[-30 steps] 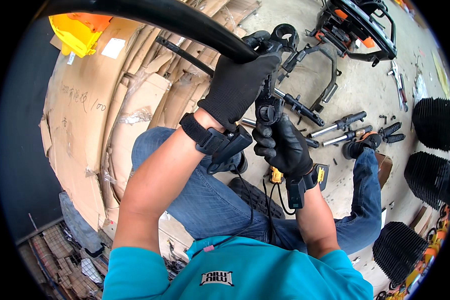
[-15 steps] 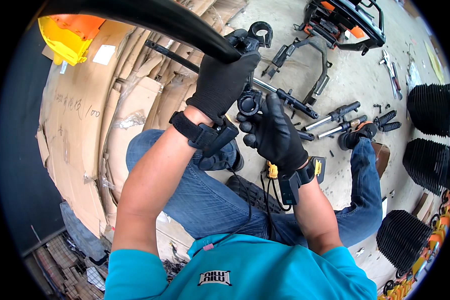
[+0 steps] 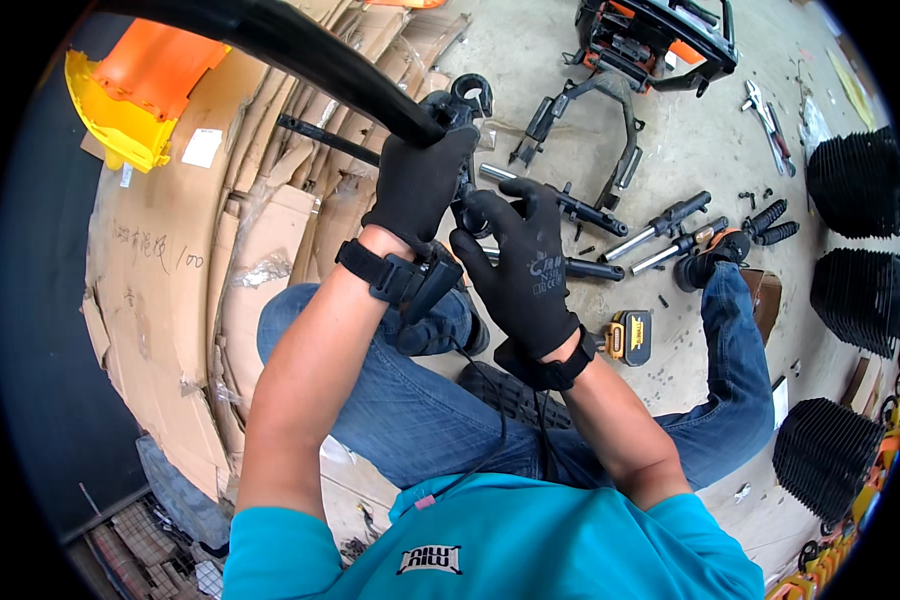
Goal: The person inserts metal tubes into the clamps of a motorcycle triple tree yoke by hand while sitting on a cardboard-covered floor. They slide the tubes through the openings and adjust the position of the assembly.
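Both my hands wear black gloves. My left hand (image 3: pixel 422 180) is closed around a black metal fork clamp (image 3: pixel 473 92) with a round ring at its far end. A thick black tube (image 3: pixel 315 52) runs from this grip toward the upper left. My right hand (image 3: pixel 525 275) is at the clamp's lower ring, thumb and forefinger on either side of it, the other fingers partly spread. The right hand covers much of that ring. Past the left wrist, a thin dark bar (image 3: pixel 328 140) sticks out to the left.
Fork tubes (image 3: pixel 660 230), a black frame piece (image 3: pixel 632 130) and wrenches (image 3: pixel 767 125) lie on the concrete floor. A yellow-black tool battery (image 3: pixel 632 337) is by my right wrist. Stacked cardboard (image 3: pixel 170 270) fills the left, with orange-yellow plastic covers (image 3: pixel 135 100) on top. Ribbed black parts (image 3: pixel 860 300) line the right.
My right hand has moved left and turned its back upward, its fingers now at the clamp's lower ring. My left hand with the clamp has shifted slightly left and down.
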Available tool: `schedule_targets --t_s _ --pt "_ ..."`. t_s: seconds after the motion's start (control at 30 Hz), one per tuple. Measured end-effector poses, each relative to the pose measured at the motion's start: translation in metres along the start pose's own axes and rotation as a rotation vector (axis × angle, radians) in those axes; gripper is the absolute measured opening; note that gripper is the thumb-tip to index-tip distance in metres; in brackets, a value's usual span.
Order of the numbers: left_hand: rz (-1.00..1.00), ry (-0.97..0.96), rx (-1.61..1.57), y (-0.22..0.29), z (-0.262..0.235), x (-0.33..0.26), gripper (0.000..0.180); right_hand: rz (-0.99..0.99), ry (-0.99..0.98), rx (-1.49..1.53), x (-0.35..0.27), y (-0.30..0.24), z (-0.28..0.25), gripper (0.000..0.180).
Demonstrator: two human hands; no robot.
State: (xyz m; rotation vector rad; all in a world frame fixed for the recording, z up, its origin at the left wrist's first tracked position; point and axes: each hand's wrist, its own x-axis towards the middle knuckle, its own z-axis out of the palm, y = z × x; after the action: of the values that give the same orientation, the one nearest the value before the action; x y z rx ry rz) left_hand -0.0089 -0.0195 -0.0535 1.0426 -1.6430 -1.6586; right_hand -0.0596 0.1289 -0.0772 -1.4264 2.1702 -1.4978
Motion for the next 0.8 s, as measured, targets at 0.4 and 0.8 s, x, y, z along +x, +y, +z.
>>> schedule_targets --t_s 0.4,0.8 --pt "-0.090 -0.063 -0.004 -0.015 -0.003 0.005 0.028 0.242 0.029 0.439 0.002 0.013 -0.014 0.017" --pt "-0.403 -0.369 -0.301 -0.049 -0.040 0.006 0.027 0.674 -0.247 0.816 -0.038 0.118 -0.047 0.023"
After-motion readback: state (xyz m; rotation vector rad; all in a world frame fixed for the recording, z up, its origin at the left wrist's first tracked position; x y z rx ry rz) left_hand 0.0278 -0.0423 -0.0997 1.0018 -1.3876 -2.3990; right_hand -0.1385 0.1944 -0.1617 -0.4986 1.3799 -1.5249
